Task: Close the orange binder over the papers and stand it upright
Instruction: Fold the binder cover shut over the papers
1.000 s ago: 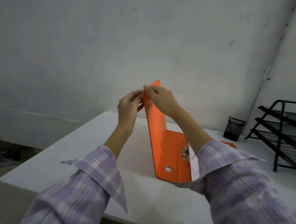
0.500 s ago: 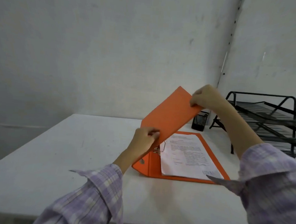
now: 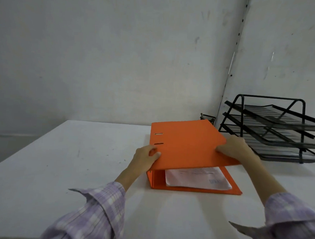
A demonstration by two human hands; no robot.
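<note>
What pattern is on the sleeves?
Pale purple and white plaid on both sleeves, clearest in the head view.

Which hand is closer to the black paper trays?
The right hand. It grips the orange binder cover's right edge, just beside the black paper trays. The left hand holds the cover near the spine, farther away.

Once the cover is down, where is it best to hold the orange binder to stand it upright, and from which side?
Probably by the spine: the orange binder lies flat with its spine facing left, beside the left hand. Come from the left, fingers over the cover, while the right hand lifts the open right edge, keeping the papers inside.
</note>
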